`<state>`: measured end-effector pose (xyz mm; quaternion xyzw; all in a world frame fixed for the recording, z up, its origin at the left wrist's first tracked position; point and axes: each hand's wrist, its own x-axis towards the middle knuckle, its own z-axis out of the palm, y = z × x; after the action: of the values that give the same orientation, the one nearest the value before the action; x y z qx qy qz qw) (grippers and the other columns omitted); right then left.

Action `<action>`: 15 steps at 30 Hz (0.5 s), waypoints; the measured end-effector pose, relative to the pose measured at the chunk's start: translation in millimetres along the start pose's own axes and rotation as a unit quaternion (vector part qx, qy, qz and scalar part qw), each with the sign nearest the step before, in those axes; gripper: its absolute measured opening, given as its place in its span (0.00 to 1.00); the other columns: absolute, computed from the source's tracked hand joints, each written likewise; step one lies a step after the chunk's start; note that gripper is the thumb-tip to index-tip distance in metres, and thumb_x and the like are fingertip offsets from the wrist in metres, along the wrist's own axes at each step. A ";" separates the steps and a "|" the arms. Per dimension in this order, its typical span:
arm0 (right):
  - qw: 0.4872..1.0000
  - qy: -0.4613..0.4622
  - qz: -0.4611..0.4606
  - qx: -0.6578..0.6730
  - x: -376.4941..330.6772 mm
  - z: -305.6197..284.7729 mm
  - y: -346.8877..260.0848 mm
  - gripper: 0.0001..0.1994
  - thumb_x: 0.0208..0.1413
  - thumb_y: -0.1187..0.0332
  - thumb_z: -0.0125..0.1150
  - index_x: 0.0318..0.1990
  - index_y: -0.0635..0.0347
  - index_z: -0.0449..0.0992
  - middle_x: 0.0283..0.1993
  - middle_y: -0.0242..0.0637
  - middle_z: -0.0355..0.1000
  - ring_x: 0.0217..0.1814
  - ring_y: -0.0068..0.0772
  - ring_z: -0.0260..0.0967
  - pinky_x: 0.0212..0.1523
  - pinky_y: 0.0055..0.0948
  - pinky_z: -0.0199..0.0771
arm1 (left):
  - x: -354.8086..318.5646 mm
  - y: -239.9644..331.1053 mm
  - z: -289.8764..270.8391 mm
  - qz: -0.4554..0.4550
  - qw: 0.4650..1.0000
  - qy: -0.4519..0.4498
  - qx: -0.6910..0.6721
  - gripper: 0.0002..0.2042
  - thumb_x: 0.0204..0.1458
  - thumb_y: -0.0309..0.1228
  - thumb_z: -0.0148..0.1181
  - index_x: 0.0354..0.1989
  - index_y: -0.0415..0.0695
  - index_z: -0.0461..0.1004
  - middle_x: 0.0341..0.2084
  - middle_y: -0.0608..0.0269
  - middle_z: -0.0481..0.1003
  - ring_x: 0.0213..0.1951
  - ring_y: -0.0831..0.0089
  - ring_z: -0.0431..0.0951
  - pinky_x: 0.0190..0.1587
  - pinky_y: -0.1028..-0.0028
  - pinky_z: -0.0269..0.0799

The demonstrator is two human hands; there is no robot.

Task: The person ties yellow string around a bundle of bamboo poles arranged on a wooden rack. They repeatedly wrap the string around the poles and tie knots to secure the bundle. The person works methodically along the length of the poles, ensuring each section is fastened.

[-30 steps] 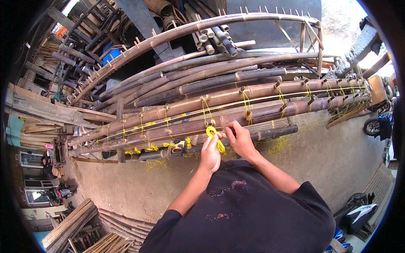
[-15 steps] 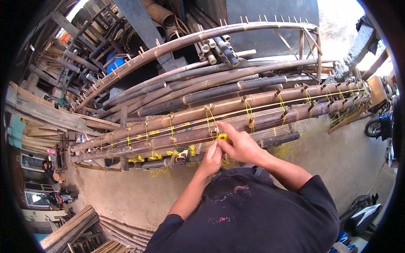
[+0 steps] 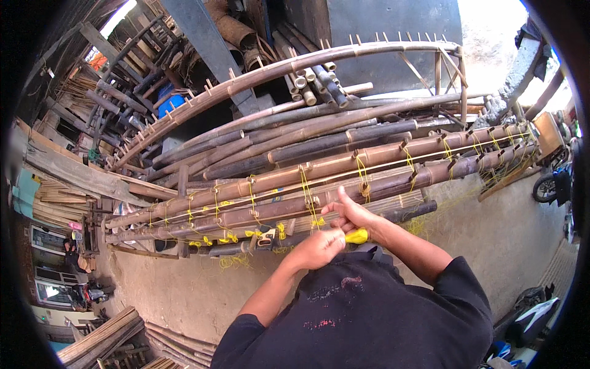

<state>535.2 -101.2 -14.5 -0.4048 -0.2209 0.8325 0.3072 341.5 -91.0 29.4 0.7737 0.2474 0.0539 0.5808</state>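
Observation:
Two long brown bamboo poles (image 3: pixel 270 210) run side by side across the view, tied at intervals with thin yellow twine (image 3: pixel 305 181). Closed in a fist, my left hand (image 3: pixel 318 248) is just below the nearer pole. A small rounded yellow bundle (image 3: pixel 356 236), seemingly wound twine, sticks out from the right side of that fist. Above and right of it is my right hand (image 3: pixel 355 215), one finger stretched up and the others apart. Its lower part is close to the bundle; whether they touch is unclear. Several small yellow twine bundles (image 3: pixel 252 233) hang along the nearer pole.
A yellow-and-black tool handle (image 3: pixel 265 239) shows below the poles. Behind them lie stacked bamboo poles (image 3: pixel 307 138) and a curved bamboo rail (image 3: pixel 270 68) with upright pegs. Bamboo strips (image 3: pixel 104 332) are piled at lower left. A motorcycle wheel (image 3: pixel 544 186) stands at far right.
My hands have moved down from the poles, the left one closing into a fist. My right hand has spread its fingers. The yellow bundle has shifted right and down.

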 end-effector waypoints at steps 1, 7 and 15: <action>0.996 -0.051 -0.015 -0.068 -6.4 9.9 -14.9 0.37 0.60 0.30 0.23 0.56 0.52 0.60 0.25 0.30 0.61 0.16 0.20 0.57 0.19 0.21 0.59 | 4.8 -12.1 -3.1 -0.022 0.996 0.059 -0.065 0.11 0.59 0.34 0.51 0.28 0.39 0.68 0.22 0.62 0.69 0.28 0.74 0.67 0.36 0.70 0.67; 0.915 -0.212 -0.062 0.338 12.6 -4.2 31.0 0.34 0.59 0.30 0.27 0.43 0.52 0.65 0.21 0.24 0.58 0.18 0.19 0.58 0.22 0.25 0.62 | 23.2 -36.7 -24.4 0.060 0.958 0.139 -0.244 0.10 0.58 0.28 0.48 0.24 0.41 0.69 0.21 0.71 0.68 0.26 0.81 0.66 0.28 0.75 0.65; 0.979 0.017 -0.202 0.015 16.0 31.7 12.6 0.26 0.67 0.41 0.29 0.41 0.56 0.62 0.24 0.35 0.65 0.26 0.29 0.66 0.26 0.31 0.66 | 33.6 -69.4 -46.7 0.020 0.941 0.220 -0.256 0.12 0.61 0.33 0.48 0.29 0.40 0.73 0.22 0.68 0.72 0.25 0.80 0.69 0.28 0.77 0.66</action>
<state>497.6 -102.9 -12.7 -0.3615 -0.2802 0.7492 0.4790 331.3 -21.2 -26.8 0.5724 0.3312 0.2958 0.6894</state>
